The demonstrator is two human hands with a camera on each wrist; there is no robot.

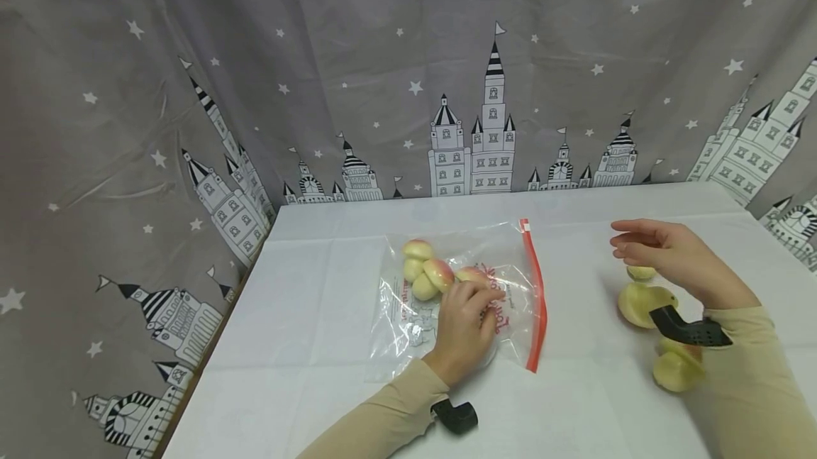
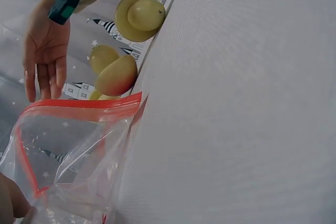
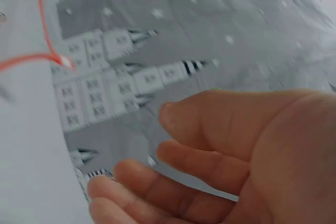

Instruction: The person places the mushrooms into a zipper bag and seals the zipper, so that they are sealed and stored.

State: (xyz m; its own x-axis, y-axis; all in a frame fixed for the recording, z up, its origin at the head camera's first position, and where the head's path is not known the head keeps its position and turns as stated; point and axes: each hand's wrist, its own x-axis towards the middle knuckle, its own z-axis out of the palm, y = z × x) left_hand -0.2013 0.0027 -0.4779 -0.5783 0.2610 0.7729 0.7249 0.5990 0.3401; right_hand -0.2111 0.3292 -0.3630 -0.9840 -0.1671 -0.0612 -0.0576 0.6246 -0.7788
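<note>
Find the clear zip bag [image 1: 510, 303] lying flat midway across the white-covered tabletop [image 1: 306, 317], mouth toward the right and edged by a red zip strip [image 1: 539, 303], with lips visibly parted in the left wrist view. Expect thin, limp, slick film, almost weightless by itself, prone to creasing and sliding; best to take hold just behind the red strip, one lip at a time, rather than by the loose sheet. Inside, count three yellow mushroom-shaped pieces [image 1: 418, 250], blushed red on the caps: two bunched toward the closed end, a third partly hidden behind fingers. Judging by the smooth look, probably light and firm, apt to roll; best held around the stem just under the cap. Over the film, note the left grip [image 1: 466, 328], bent at the fingers; cannot tell about any pinch. Farther right, see the right grip [image 1: 676, 253], thumb and fingers apart, holding nothing, near three loose mushroom-shaped pieces [image 1: 645, 303], the farthest partly covered. At the cuffs of beige sleeves [image 1: 376, 420], small black devices [image 1: 454, 416]. Behind everything, a grey curtain [image 1: 383, 54] printed with stars and castles.
</note>
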